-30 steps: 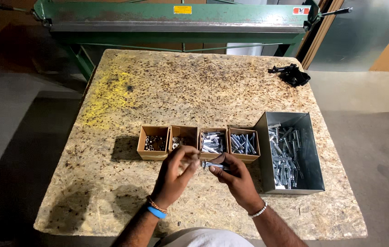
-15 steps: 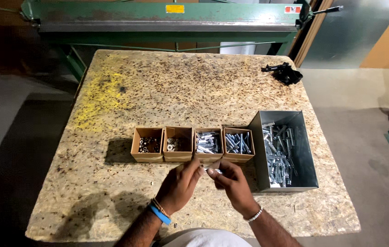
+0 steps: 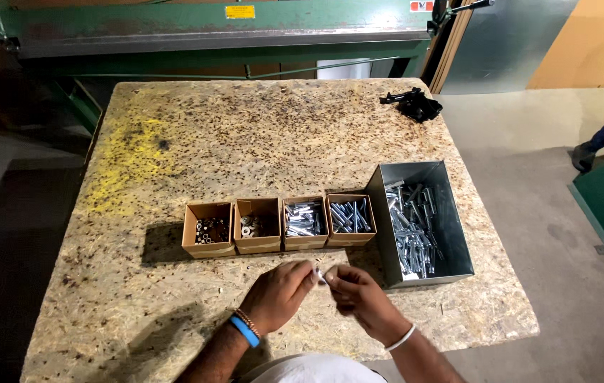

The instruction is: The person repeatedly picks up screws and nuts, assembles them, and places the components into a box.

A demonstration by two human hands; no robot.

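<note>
Cardboard boxes (image 3: 279, 225) and a metal bin (image 3: 423, 221) of bolts are sitting on the worktop (image 3: 174, 156) beyond my hands. My left hand (image 3: 278, 292) and right hand (image 3: 359, 296) are together pinching a small silver fastener (image 3: 320, 274), just before the boxes.

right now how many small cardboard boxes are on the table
4, in one row ahead of the hands: far-left box, second box, third box and fourth box, which sits beside the metal bin. None seems hidden.
</note>
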